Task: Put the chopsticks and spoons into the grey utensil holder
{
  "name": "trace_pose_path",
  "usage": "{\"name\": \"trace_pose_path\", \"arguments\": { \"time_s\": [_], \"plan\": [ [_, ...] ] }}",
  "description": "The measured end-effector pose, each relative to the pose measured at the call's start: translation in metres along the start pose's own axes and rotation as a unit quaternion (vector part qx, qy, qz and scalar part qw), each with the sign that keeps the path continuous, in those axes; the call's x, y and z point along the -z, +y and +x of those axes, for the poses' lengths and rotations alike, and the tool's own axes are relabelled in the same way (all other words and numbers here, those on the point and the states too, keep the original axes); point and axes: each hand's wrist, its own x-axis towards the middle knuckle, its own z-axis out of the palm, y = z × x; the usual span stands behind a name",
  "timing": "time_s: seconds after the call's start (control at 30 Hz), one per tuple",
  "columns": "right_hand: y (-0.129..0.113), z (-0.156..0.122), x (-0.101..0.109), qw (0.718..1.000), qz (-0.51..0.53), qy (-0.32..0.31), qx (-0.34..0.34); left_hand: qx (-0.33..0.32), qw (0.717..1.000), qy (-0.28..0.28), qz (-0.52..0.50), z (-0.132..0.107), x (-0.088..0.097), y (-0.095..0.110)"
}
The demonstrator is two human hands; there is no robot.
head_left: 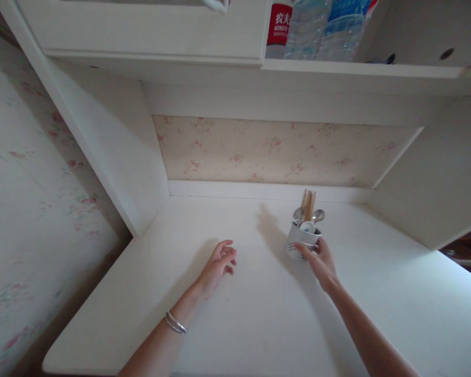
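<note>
A small white perforated utensil cup [298, 243] stands on the white desk top [259, 314], right of centre. It holds two metal spoons, a white spoon and wooden chopsticks [308, 204]. My right hand [321, 262] is wrapped round the cup's near side, thumb on its front. My left hand [219, 264] hovers low over the bare desk to the left, fingers loosely curled and apart, holding nothing. Silver bangles [175, 323] circle my left wrist.
A white shelf [361, 68] above carries water bottles [317, 29] and a red-labelled one [278, 26]. White cabinet panels close in on the left [113, 141] and right [443, 178]. Floral wallpaper [275, 152] backs the alcove. The desk's front edge runs along the bottom.
</note>
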Motion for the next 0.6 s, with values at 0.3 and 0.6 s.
{"name": "trace_pose_path", "arguments": {
  "time_s": [0.3,0.6],
  "plan": [
    [-0.055,-0.109,-0.09,0.879,0.242,-0.377,-0.163,0.08,0.959,-0.032,-0.27,-0.005,0.003,0.017],
    [-0.056,-0.117,-0.118,0.77,0.351,-0.4,-0.35,0.089,0.92,0.102,-0.368,0.005,0.014,0.016]
  ]
}}
